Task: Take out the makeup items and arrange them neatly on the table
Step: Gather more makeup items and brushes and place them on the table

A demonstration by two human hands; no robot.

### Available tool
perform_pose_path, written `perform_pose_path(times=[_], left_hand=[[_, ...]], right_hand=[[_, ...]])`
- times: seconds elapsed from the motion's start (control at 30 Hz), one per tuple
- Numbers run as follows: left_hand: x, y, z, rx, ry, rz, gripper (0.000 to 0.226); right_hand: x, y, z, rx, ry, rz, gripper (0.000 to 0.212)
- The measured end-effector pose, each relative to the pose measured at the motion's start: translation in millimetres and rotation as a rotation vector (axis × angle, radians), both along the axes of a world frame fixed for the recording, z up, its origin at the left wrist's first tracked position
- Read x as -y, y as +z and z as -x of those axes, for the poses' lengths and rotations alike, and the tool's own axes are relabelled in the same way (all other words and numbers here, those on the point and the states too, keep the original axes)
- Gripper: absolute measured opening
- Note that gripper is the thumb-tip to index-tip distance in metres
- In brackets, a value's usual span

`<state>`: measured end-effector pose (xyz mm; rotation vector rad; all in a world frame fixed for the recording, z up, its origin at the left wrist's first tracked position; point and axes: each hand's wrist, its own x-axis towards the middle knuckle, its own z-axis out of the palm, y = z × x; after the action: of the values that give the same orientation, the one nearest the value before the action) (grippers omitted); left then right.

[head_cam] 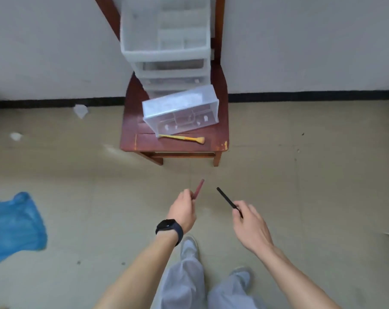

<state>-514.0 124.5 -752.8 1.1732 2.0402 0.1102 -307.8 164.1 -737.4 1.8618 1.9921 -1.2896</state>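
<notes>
My left hand (182, 211), with a dark watch on the wrist, grips a dark red makeup pencil (199, 189) that points up and forward. A thin black makeup pencil (227, 200) is pinched in my right hand (250, 226), slanting up to the left. Both hands hover over the floor, in front of a red-brown wooden chair (131, 139). On its seat stands a clear plastic drawer organizer (166, 41). A pulled-out clear drawer (182, 110) lies tilted in front of it. A yellow makeup brush (182, 138) lies near the seat's front edge.
A blue plastic bag (12, 226) lies on the floor at the left. Scraps of white paper (80, 110) sit near the black baseboard. My legs in light grey trousers and shoes (189, 248) are below. A white wall rises behind the chair.
</notes>
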Motion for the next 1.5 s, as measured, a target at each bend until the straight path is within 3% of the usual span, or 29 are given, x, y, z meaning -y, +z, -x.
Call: perform_pose_path(times=[0.17,0.33,0.67,1.07,1.2,1.3,1.5], left_hand=[[-9.2,54.2,59.8,-0.052,0.207,-0.088,0.011],[-31.2,55.2,137.5,-0.071,0.368,-0.074,0.012],[-109.9,2.9,237.9,-0.105,0.327,0.002,0.017],[-133.4,-24.3,238.5,-0.102,0.273,0.053,0.023],[-133.3,-22.7,233.1,-0.116,0.273,0.072,0.025],[-131.8,-21.4,228.9,-0.135,0.265,0.084,0.028],[-121.8,-4.9,216.7,-0.146,0.284,0.115,0.031]], right_hand=[[-48.2,59.2,50.8,-0.012,0.117,-0.117,0.019],[-99.6,62.6,113.3,0.109,0.264,-0.255,0.024],[-161.6,14.7,206.3,0.324,0.491,-0.345,0.033],[-170.1,-25.6,222.8,0.449,0.645,-0.292,0.026],[-169.3,-16.0,215.0,0.51,0.734,-0.316,0.041],[-169.0,-21.9,205.7,0.418,0.738,-0.278,0.048],[-160.6,-15.4,171.3,0.293,0.593,-0.039,0.023]])
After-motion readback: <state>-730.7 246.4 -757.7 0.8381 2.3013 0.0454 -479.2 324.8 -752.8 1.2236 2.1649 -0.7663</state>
